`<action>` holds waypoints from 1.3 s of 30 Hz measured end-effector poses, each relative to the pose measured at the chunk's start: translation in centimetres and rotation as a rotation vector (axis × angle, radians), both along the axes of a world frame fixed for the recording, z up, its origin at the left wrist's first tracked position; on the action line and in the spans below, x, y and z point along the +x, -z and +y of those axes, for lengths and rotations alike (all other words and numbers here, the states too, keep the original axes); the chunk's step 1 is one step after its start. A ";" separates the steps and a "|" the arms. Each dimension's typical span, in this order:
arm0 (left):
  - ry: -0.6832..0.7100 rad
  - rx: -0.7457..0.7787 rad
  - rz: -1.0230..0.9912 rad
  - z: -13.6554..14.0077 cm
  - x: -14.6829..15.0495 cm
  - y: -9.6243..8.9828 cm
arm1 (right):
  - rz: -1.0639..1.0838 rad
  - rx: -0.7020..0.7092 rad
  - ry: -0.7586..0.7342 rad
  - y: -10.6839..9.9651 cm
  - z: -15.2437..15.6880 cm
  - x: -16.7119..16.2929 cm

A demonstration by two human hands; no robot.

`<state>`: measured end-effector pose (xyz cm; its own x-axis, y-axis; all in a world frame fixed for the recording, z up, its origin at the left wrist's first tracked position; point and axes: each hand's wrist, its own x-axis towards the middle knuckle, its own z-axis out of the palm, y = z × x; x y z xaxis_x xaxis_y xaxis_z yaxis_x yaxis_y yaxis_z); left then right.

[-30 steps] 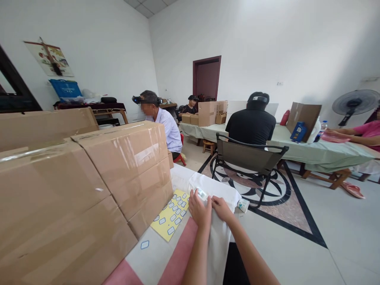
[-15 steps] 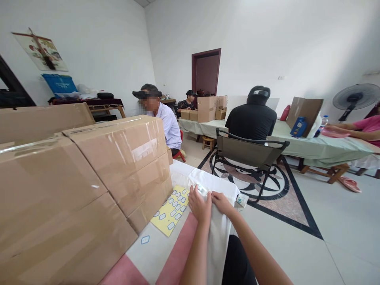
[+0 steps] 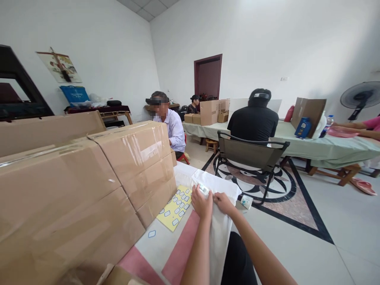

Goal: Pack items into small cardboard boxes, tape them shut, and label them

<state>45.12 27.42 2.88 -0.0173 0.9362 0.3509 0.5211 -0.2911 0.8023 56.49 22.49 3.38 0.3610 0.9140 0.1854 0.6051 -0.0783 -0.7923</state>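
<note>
My left hand [image 3: 202, 204] is closed around a small white printed item [image 3: 204, 189] at the table's far right corner. Its exact kind is too small to make out. Beside it, my right hand [image 3: 224, 203] has its fingers curled in a pinch, a short gap from the left thumb. Whatever lies between those fingers is hidden. Left of my hands, a yellow sheet [image 3: 169, 218] lies on the table, bearing several white labels with blue outlines. One loose blue-outlined label [image 3: 152, 234] rests on the cloth nearer to me.
Stacked cardboard boxes [image 3: 136, 158] border the left side. White and pink cloth [image 3: 181, 245] covers the table. Past its right corner is a white cylinder [image 3: 246, 201] with teal print. A folding chair [image 3: 252, 152] holds a person in black [image 3: 253, 118]; other people sit farther off.
The camera view has turned slightly left, and an open carton edge now shows at the bottom. My right fingers are a little farther from my left thumb. The left hand keeps its grip.
</note>
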 end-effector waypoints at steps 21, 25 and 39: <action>0.196 -0.130 -0.302 -3.2 -6.9 -6.7 | 0.444 0.248 -0.153 -10.5 -7.6 -10.1; 0.267 -0.147 -0.335 -12.4 -16.7 -7.4 | 0.683 0.358 -0.400 -13.5 -7.8 -17.0; -0.394 0.115 0.762 -24.2 -42.6 -13.7 | 0.623 -0.023 -0.955 -17.2 -10.5 -29.6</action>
